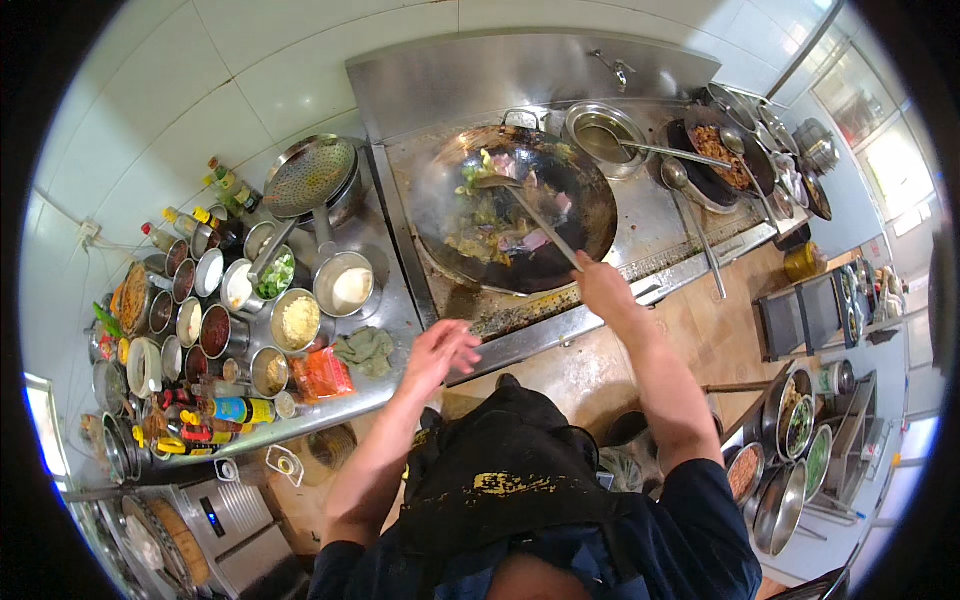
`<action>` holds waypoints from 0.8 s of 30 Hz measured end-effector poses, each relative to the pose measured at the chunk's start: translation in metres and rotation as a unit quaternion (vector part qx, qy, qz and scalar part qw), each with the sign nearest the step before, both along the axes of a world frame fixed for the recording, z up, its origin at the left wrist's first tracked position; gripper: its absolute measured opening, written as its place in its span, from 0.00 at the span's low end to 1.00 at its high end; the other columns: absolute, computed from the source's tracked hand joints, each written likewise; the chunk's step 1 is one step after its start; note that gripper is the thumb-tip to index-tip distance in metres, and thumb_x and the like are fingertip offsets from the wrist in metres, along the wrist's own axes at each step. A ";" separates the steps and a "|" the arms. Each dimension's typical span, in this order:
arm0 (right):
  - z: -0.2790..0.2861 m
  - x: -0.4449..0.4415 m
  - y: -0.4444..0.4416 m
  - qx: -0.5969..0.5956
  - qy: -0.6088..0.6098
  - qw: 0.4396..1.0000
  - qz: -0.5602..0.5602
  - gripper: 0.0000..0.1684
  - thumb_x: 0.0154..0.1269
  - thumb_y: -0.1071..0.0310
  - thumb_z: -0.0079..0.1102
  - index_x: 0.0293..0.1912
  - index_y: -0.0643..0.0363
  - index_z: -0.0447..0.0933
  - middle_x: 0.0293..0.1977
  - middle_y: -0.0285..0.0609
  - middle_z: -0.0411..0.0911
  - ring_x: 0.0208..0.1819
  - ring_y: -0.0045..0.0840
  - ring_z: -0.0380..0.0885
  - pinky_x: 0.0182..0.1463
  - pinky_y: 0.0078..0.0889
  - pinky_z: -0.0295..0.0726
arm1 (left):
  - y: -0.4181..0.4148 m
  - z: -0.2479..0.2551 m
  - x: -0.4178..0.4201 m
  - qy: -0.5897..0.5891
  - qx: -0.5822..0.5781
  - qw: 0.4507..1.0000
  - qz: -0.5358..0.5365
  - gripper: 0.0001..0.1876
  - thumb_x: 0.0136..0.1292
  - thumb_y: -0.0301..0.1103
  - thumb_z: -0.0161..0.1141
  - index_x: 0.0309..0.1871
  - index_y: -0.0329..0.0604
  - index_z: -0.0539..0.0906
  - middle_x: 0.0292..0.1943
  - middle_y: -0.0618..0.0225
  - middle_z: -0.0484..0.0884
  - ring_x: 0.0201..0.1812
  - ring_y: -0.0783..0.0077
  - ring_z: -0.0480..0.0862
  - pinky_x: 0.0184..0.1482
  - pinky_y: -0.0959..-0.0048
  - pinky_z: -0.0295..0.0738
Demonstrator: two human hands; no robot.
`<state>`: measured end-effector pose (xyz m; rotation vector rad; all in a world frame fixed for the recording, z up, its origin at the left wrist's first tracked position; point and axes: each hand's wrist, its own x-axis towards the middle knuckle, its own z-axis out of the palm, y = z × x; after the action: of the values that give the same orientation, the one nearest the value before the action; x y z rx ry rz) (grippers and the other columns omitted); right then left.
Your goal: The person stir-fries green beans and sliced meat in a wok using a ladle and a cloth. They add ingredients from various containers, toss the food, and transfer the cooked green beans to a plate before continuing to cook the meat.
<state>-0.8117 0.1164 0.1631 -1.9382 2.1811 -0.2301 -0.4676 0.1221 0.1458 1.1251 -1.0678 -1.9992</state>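
Observation:
My right hand [604,291] grips the handle of a metal wok ladle [546,223]. The ladle's bowl rests among the food in a large blackened wok [585,247] on the range. Pieces of pinkish meat [534,241] and pale green vegetables [480,171] are spread over the wok's inside, and steam rises at its left. Nothing is in my left hand [442,351]; its fingers are apart and loosely bent, slightly blurred. It hovers near the range's front left corner, to the right of a grey-green cloth [364,352] and an orange-red packet [324,375].
A perforated strainer [311,176] sits on pots at left. Several seasoning bowls, including chopped scallions [276,277] and minced garlic [300,321], crowd the steel counter [394,285] with bottles. Right of the wok are a pot of liquid [592,154] and a ladle [694,210] overhanging the edge.

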 end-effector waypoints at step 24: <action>0.127 -0.137 0.096 0.108 -0.129 0.975 0.144 0.21 0.73 0.58 0.59 0.62 0.54 0.78 0.37 0.57 0.84 0.39 0.51 0.84 0.42 0.50 0.81 | -0.008 0.042 -0.141 0.151 0.169 0.942 0.247 0.02 0.66 0.18 0.50 0.36 0.27 0.72 0.40 0.52 0.80 0.43 0.49 0.86 0.55 0.41 0.88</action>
<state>-0.9489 0.2121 0.2905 -1.9467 1.6657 -0.1761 -0.6086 0.1138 0.1873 1.0727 -0.2505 -1.8916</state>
